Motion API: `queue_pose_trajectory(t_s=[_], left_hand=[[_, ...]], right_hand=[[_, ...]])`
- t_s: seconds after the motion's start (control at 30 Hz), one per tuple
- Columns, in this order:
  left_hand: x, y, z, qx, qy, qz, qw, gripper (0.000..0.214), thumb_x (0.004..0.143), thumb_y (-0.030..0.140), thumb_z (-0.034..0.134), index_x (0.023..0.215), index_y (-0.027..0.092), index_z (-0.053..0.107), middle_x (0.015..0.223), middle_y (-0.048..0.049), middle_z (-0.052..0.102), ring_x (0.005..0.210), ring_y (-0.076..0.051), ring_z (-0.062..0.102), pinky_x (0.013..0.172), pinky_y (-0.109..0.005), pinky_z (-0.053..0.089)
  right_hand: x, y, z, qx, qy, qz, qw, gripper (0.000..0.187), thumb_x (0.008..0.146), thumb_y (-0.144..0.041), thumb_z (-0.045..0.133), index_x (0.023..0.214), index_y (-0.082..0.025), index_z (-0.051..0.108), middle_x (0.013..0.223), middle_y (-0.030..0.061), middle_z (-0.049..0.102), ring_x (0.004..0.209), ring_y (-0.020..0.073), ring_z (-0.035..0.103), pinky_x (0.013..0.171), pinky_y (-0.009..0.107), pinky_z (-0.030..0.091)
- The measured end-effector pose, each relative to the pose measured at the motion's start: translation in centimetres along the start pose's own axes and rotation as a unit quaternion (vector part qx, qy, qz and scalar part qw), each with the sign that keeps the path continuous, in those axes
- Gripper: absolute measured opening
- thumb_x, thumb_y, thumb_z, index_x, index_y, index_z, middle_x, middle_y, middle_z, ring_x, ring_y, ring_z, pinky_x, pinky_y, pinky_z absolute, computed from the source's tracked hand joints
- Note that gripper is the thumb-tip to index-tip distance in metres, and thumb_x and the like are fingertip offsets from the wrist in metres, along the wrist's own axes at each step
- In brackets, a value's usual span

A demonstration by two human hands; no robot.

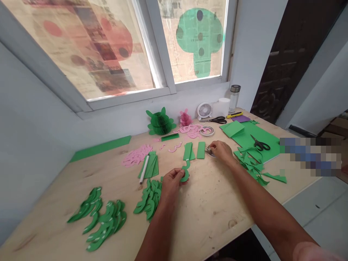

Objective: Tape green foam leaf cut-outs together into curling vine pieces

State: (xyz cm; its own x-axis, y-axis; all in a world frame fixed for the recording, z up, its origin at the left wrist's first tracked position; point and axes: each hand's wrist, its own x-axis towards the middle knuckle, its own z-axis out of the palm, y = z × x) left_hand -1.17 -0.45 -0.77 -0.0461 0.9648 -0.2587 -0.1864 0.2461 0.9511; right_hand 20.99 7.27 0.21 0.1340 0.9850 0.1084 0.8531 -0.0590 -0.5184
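Note:
My left hand pinches a curved green paper cutout between thumb and fingers. A small white strip shows at the cutout's upper end. To the right, my right hand has its fingers closed on the edge of a roll of tape, which lies on the table and is mostly hidden by the hand. Between the hands, green paper strips and a green paper rectangle lie flat. A heap of green cutouts rests beside my left wrist.
Green cutouts with white marks lie front left. A white marker rests on green strips. Pink cutouts, a green honeycomb paper figure and a small fan stand further back. Black scissors and green scraps are right.

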Motion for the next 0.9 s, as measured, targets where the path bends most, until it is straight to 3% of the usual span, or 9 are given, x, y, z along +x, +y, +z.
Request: queue_pose_trajectory(t_s=[0.27, 0.9], left_hand=[[0.07, -0.09, 0.17, 0.004, -0.004, 0.004, 1.000, 0.025, 0.056, 0.034, 0.071, 0.066, 0.014, 0.062, 0.058, -0.0020, 0.063, 0.052, -0.011, 0.056, 0.053, -0.023, 0.046], [0.09, -0.17, 0.27, 0.008, -0.005, 0.003, 1.000, 0.025, 0.057, 0.035, 0.070, 0.066, 0.014, 0.059, 0.058, -0.0011, 0.060, 0.053, -0.012, 0.057, 0.050, -0.023, 0.046]], right_hand=[[-0.12, 0.53, 0.65, -0.097, -0.021, -0.013, 0.995, 0.020, 0.082, -0.019, 0.049, 0.086, -0.020, 0.068, 0.095, 0.0069, 0.067, 0.091, 0.0194, 0.056, 0.070, 0.026, 0.035], [-0.37, -0.22, 0.76, -0.193, -0.006, -0.063, 0.979, 0.024, 0.086, -0.022, 0.045, 0.087, -0.019, 0.069, 0.090, 0.0087, 0.066, 0.090, 0.0194, 0.055, 0.072, 0.028, 0.033]])
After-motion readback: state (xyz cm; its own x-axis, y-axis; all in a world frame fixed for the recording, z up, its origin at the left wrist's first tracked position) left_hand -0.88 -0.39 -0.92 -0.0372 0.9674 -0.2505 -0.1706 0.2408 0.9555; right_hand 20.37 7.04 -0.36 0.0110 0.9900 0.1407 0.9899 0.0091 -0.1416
